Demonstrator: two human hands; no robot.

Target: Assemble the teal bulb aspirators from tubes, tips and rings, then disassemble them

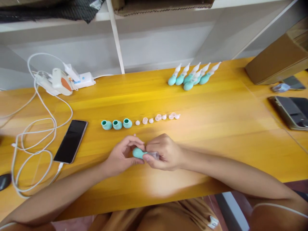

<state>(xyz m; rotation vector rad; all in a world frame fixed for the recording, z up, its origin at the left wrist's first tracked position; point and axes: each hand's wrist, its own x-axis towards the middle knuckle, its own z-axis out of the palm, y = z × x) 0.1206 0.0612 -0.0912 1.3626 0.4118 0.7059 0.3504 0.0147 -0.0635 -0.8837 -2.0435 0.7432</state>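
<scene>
My left hand (122, 154) is curled around a teal rubber bulb (138, 153), thumb below and fingers above. At the bulb's neck, my right hand (166, 152) pinches a clear plastic tube piece (155, 155) that lines up with it. How far the two are joined is hidden by my fingers. Beyond my hands stand three teal bulbs (128, 124) with open mouths. To their right runs a row of several small translucent caps and collars (158, 117). A tiny ring (134, 135) lies just above my left fingers.
Several bulb nasal aspirators (189, 85) with clear tips stand at the back. On the left are a phone (71, 141), coiled white cable (54, 122) and a power strip (84, 80). On the right are a cardboard box (274, 59) and a dark device (291, 110).
</scene>
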